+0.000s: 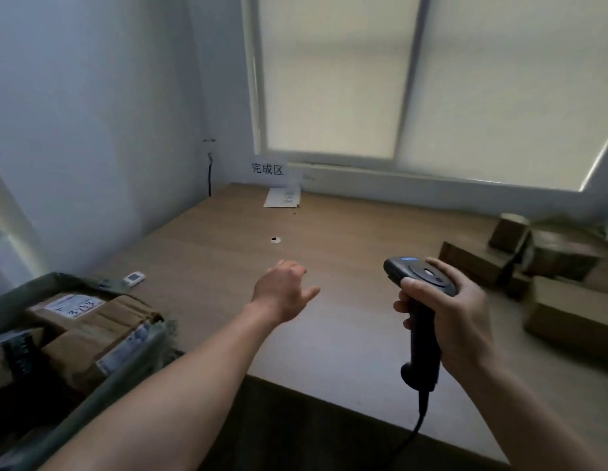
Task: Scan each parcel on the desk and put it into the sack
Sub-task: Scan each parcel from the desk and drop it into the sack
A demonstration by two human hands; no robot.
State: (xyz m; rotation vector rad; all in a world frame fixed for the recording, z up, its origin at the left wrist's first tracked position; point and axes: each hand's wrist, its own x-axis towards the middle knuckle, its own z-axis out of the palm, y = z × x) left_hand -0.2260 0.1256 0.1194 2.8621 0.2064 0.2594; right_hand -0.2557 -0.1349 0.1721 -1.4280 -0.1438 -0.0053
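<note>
Wood-grain desk [346, 226] | left hand [282, 294] spread, empty | right hand [455, 314] grips black scanner [418, 274] | boxy cardboard parcels [88, 321] in green sack [34, 287]

A wooden desk [363, 226] fills a corner of the room. On the left is a plain pale blue wall [91, 130]. Behind the desk, a wide window [431, 79] is covered by cream blinds that glow with soft daylight. A white sign [267, 169] with printed characters stands below the window's left corner, and a thin dark cable [210, 175] hangs down the wall nearby.
</note>
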